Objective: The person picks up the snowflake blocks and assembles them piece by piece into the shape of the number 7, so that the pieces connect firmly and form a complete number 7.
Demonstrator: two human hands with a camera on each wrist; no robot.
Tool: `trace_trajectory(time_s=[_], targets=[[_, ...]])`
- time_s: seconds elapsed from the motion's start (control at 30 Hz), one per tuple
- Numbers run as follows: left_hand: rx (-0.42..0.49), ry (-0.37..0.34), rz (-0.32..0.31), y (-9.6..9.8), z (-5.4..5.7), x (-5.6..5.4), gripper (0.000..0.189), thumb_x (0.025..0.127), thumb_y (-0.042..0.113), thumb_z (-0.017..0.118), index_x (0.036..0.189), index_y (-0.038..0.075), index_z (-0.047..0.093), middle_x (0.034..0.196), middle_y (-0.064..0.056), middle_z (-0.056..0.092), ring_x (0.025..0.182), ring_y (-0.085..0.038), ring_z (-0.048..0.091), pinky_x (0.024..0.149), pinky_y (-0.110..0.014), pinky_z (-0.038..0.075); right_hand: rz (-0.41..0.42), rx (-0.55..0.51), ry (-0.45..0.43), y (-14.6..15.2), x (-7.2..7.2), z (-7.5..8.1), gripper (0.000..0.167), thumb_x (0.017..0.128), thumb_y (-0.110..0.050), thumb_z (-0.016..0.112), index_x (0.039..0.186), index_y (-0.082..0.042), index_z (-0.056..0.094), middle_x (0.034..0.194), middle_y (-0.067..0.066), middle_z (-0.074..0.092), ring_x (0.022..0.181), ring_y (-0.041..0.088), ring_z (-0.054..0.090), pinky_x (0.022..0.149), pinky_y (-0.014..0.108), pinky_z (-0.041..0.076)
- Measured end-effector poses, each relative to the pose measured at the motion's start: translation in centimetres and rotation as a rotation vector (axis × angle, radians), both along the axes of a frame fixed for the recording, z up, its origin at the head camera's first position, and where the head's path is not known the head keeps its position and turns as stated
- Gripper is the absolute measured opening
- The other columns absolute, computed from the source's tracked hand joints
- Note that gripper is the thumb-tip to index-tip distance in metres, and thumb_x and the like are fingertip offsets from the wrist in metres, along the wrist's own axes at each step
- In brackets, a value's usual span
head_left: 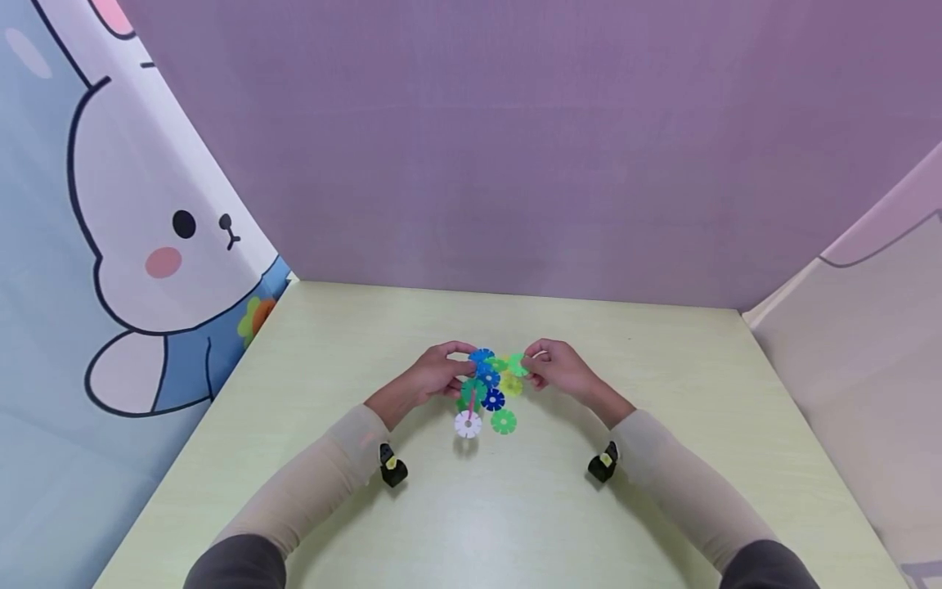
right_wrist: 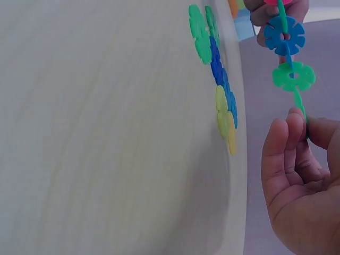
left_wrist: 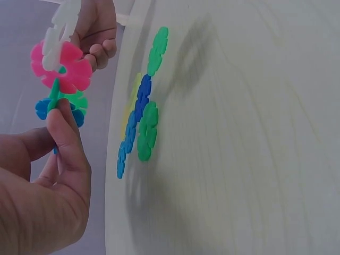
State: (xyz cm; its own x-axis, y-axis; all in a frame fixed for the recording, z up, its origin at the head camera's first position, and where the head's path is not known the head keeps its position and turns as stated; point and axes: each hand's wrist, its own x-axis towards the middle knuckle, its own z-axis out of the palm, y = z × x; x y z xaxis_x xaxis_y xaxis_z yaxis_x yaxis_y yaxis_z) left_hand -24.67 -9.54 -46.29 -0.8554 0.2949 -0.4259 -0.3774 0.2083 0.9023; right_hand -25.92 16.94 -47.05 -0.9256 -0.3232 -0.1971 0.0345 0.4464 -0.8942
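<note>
Notched plastic snowflake discs are slotted together into a chain held above the table between both hands. My left hand (head_left: pixel 434 372) pinches the chain by its blue disc (head_left: pixel 482 356); the left fingertips partly hide that join. Toward me from there hang a teal-green disc (head_left: pixel 473 391), a pink disc (left_wrist: pixel 64 66) and, at the end, a white disc (head_left: pixel 468 424). On the other side, a green disc (right_wrist: pixel 294 77) is slotted to another green disc (head_left: pixel 518 364). My right hand (head_left: pixel 562 368) pinches this last one at its edge between thumb and fingertips.
Loose discs lie flat under the chain: a dark blue disc (head_left: pixel 493 399), a light green disc (head_left: pixel 504 421), a yellow-green disc (head_left: pixel 510 383) and several others. The pale wooden table (head_left: pixel 471 523) meets a purple backdrop (head_left: pixel 515 164) behind and a rabbit-print cloth (head_left: pixel 147 286) at left.
</note>
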Motion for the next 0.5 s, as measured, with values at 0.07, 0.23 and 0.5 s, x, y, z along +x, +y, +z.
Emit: trace_trajectory(time_s=[0.07, 0.23, 0.5], targets=[[0.002, 0.001, 0.000, 0.02, 0.04, 0.03, 0.034, 0.100, 0.020, 0.066, 0.134, 0.019, 0.061, 0.099, -0.007, 0.071, 0.052, -0.011, 0.055, 0.050, -0.022, 0.053, 0.000, -0.016, -0.010, -0.06, -0.01, 0.03, 0.019, 0.102, -0.014, 0.061, 0.113, 0.002, 0.060, 0.086, 0.014, 0.071, 0.069, 0.017, 0.066, 0.068, 0.032, 0.062], [0.004, 0.009, -0.005, 0.08, 0.16, 0.11, 0.036, 0.100, 0.020, 0.066, 0.136, 0.019, 0.060, 0.099, -0.007, 0.071, 0.052, -0.011, 0.055, 0.050, -0.022, 0.053, 0.007, -0.059, -0.031, -0.30, 0.05, 0.09, 0.022, 0.102, -0.013, 0.060, 0.116, 0.004, 0.059, 0.091, 0.019, 0.072, 0.071, 0.019, 0.066, 0.069, 0.032, 0.062], [0.019, 0.008, -0.002, 0.16, 0.21, 0.13, 0.039, 0.100, 0.019, 0.066, 0.138, 0.017, 0.059, 0.099, -0.007, 0.072, 0.053, -0.011, 0.056, 0.052, -0.022, 0.053, 0.005, -0.098, -0.038, -0.30, 0.09, -0.11, 0.024, 0.104, -0.011, 0.058, 0.124, 0.002, 0.059, 0.092, 0.020, 0.071, 0.075, 0.022, 0.068, 0.070, 0.032, 0.062]])
